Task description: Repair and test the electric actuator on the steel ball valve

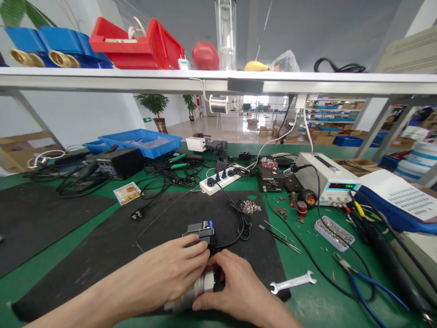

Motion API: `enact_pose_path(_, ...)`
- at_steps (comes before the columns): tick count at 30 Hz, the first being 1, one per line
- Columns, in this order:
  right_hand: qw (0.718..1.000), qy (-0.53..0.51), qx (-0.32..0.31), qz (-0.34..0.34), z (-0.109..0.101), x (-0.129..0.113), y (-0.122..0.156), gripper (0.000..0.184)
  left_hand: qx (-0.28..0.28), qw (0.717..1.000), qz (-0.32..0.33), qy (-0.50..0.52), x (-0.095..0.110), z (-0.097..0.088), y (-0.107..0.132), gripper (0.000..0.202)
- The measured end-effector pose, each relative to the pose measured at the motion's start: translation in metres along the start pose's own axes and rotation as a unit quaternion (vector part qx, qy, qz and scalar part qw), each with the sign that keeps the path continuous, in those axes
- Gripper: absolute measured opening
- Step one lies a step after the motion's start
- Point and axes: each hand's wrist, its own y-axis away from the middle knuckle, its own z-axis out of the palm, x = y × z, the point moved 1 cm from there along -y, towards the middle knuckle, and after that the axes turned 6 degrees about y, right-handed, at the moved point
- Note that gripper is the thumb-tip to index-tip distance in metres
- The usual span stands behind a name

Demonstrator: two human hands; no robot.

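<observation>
In front of me on the black mat is a device with a silver metal body [205,283], which looks like a valve. Behind it is a black box [201,233] with a blue part on top and a black cable. My left hand [174,266] lies across the device, its fingers bent together over the near side of the box; their tips are partly hidden. My right hand [235,282] grips the metal body from the right, thumb on the near side and fingers behind. An open-end wrench [293,282] lies right of that hand.
Tweezers [280,238], a pile of nuts [251,207] and a tray of small metal parts [334,233] lie ahead and to the right. Blue-handled pliers [358,278] rest at right. A white power strip [220,181] and a power supply [324,177] stand farther back, below a shelf [170,84].
</observation>
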Motion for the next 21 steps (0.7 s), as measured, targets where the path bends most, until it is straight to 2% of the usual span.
enact_pose_path(2, 1.0, 0.001, 0.0, 0.003, 0.0, 0.0, -0.001, 0.06, -0.012, 1.0, 0.024, -0.001, -0.001, 0.001, -0.003, 0.023)
enact_pose_path(5, 1.0, 0.001, -0.002, 0.008, 0.001, 0.0, -0.001, 0.059, -0.017, 1.0, 0.023, 0.002, -0.003, 0.0, -0.008, 0.02)
enact_pose_path(11, 1.0, -0.008, 0.003, 0.007, 0.003, 0.0, 0.0, 0.058, 0.024, 0.999, -0.002, 0.038, -0.003, -0.005, -0.008, 0.02)
enact_pose_path(18, 1.0, -0.017, 0.006, 0.007, 0.004, -0.001, -0.001, 0.057, -0.033, 0.999, 0.021, -0.005, -0.002, -0.002, -0.012, 0.02)
enact_pose_path(21, 1.0, -0.01, 0.002, 0.008, 0.004, -0.002, -0.001, 0.057, 0.009, 1.0, 0.018, 0.011, -0.003, -0.006, -0.008, 0.018)
